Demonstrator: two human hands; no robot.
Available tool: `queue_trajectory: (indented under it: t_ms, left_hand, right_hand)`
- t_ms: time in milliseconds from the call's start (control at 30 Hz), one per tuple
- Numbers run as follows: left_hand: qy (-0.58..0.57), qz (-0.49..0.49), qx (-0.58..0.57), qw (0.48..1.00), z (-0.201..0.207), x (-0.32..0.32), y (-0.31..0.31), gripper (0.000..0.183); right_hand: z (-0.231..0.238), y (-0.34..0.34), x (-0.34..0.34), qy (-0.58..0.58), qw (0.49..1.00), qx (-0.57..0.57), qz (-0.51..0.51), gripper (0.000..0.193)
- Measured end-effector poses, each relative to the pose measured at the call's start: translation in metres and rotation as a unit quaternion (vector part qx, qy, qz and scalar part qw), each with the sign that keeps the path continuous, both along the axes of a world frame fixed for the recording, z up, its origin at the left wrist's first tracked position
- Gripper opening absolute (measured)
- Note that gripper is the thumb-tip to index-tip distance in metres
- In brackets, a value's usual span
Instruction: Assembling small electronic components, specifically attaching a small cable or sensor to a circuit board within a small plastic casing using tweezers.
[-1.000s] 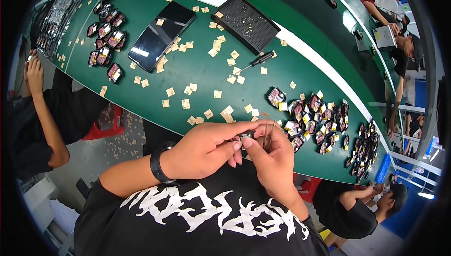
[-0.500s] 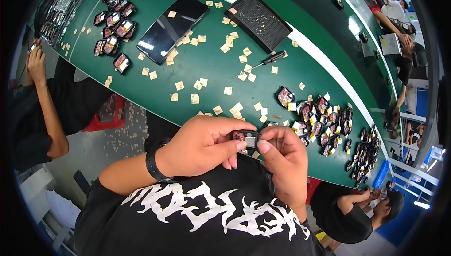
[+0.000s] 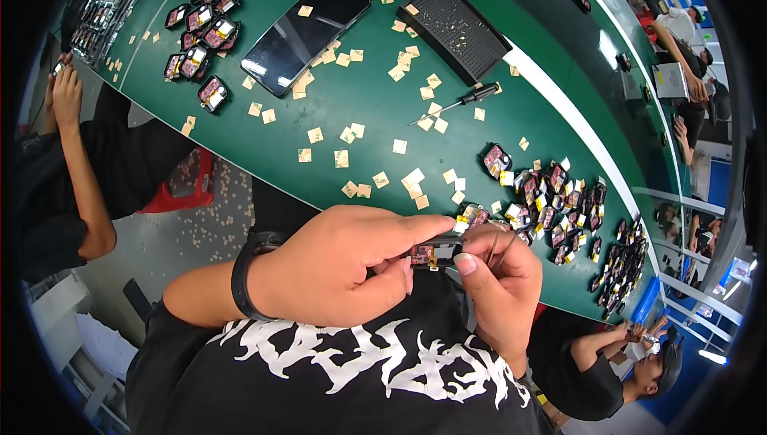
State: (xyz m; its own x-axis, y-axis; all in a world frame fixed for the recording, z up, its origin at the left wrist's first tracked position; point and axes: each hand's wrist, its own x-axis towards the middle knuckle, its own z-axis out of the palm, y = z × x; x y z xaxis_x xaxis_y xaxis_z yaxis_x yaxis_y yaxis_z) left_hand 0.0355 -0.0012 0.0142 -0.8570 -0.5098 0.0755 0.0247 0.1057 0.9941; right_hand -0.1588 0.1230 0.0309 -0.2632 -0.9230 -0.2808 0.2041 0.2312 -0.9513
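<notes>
Near the table's front edge, my left hand (image 3: 343,263) pinches a small black-cased electronic device (image 3: 431,254) between thumb and fingers. Its inside faces up, showing a red circuit board, a bit of yellow tape and a pale grey block. My right hand (image 3: 502,283) is closed at the device's right end, thumb and forefinger touching or almost touching the casing. Thin metal prongs that look like tweezers (image 3: 497,250) stick out between its fingers; their tips are hidden. Just beyond my fingers lies another opened device (image 3: 473,217).
Piles of similar devices lie right (image 3: 551,203) and far left (image 3: 204,27). Paper squares (image 3: 342,158) are scattered over the green table (image 3: 264,147). Farther off are a large black phone-like slab (image 3: 307,35), a screwdriver (image 3: 459,104) and a black tray (image 3: 502,50). People sit on both sides.
The device has shifted slightly right and toward me, and now tilts so yellow tape shows. My left thumb has moved back from its face. The table view has shifted a little.
</notes>
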Motion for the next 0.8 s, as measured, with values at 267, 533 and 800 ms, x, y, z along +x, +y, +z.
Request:
queue_trajectory:
  t_ms: [267,533,800]
  left_hand:
    - [-0.008,-0.014,0.112,0.994,0.003,0.0,-0.002,0.053]
    - [-0.037,-0.054,0.327,0.943,0.001,-0.003,-0.002,0.055]
    - [-0.053,-0.061,0.197,0.977,0.005,-0.003,-0.003,0.058]
  right_hand:
    - [-0.007,0.008,-0.021,0.339,0.93,-0.135,0.041,0.022]
    - [-0.002,0.007,-0.031,0.47,0.859,-0.175,0.104,0.054]
    - [0.018,0.001,-0.017,0.517,0.817,-0.181,0.182,0.028]
